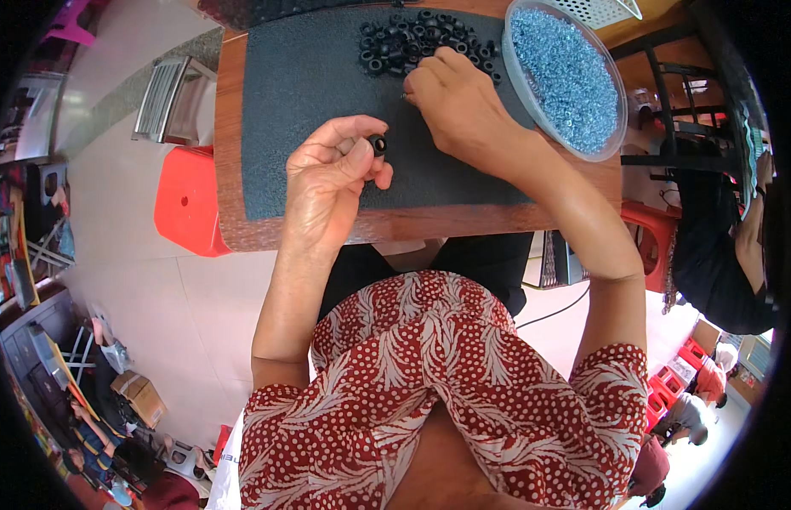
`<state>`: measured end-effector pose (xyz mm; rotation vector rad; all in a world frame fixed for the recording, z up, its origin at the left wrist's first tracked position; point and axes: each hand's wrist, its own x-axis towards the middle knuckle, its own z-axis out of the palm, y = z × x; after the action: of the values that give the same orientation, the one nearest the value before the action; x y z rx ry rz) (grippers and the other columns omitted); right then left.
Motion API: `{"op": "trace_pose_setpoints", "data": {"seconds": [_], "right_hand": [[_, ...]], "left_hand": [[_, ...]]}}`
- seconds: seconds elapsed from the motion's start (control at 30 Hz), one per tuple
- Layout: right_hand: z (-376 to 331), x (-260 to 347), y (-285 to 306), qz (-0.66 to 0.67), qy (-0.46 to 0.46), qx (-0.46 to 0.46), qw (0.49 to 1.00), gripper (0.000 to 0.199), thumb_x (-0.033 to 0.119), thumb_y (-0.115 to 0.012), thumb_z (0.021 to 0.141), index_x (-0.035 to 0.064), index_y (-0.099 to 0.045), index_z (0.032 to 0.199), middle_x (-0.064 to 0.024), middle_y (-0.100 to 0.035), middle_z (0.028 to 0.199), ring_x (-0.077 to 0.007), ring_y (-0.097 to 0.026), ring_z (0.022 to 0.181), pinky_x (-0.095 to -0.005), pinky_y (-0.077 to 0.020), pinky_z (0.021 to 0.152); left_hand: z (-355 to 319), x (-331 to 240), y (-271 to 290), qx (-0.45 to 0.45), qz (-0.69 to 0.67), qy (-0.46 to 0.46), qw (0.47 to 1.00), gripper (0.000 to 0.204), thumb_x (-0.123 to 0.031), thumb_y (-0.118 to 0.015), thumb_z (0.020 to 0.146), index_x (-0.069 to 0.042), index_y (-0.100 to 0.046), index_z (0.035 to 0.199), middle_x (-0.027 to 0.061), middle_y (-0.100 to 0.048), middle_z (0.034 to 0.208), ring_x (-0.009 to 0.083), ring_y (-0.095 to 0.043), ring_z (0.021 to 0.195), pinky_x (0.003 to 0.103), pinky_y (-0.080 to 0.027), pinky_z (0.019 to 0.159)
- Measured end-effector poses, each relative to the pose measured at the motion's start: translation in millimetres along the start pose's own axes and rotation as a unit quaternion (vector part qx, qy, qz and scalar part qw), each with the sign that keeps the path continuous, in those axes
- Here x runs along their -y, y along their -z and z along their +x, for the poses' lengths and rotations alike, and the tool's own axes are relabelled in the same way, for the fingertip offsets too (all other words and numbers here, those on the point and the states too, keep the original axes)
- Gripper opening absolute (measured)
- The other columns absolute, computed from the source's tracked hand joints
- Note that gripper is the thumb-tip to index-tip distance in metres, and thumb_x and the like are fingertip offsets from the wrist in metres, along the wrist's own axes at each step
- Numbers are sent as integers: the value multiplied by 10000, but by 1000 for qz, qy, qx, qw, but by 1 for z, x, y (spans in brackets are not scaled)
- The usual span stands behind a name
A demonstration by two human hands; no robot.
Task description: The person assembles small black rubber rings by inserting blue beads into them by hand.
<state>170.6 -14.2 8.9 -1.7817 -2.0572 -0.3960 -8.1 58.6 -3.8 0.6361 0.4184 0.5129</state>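
Observation:
Between the thumb and fingers of my left hand (327,170) is a small black ring-shaped piece (379,145), held just above the dark grey mat (281,102). My right hand (459,106) reaches to the near edge of a pile of similar black ring pieces (395,41) at the far side of the mat. Its fingers are curled together with the tips pointing left, and whatever they pinch is hidden. To the right of the pile stands a round clear tub (593,156) full of small transparent blue pieces (561,76).
The mat lies on a brown wooden table (234,195). A white perforated basket (595,10) sits behind the tub. Red stools (184,200) and a metal-slatted stool (164,100) stand left of the table. Another person in black (710,246) is at the right.

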Motion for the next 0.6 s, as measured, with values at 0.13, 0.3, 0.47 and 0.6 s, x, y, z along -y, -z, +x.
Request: {"op": "trace_pose_setpoints", "data": {"seconds": [0.13,0.3,0.47,0.6], "right_hand": [[-3,21,31,237,-169,-12,957,96,25,-610,714,2,-535,769,-123,-549,729,-273,-555,711,-369,-446,629],[-11,39,51,384,-273,11,882,98,62,-616,769,4,-558,824,-121,-549,712,-251,-554,671,-334,-439,594],[-13,39,52,402,-268,19,875,85,46,-609,774,-2,-563,826,-115,-558,704,-241,-551,649,-319,-441,593],[-13,42,56,433,-299,35,850,93,46,-621,777,-14,-559,810,-101,-596,708,-171,-580,644,-287,-453,578]], "left_hand": [[-1,2,-4,-11,16,4,1000,165,-6,-606,819,49,-603,975,73,-586,760,126,-550,625,279,-460,544],[-2,5,-11,2,53,-9,999,179,5,-621,805,60,-594,973,93,-603,790,151,-594,640,270,-514,549],[-1,10,-16,7,79,-47,996,185,13,-625,799,65,-590,974,106,-617,818,156,-601,657,273,-528,582],[-1,14,-21,14,109,-75,991,197,16,-631,793,70,-584,976,114,-622,828,165,-606,671,267,-528,595]]}}
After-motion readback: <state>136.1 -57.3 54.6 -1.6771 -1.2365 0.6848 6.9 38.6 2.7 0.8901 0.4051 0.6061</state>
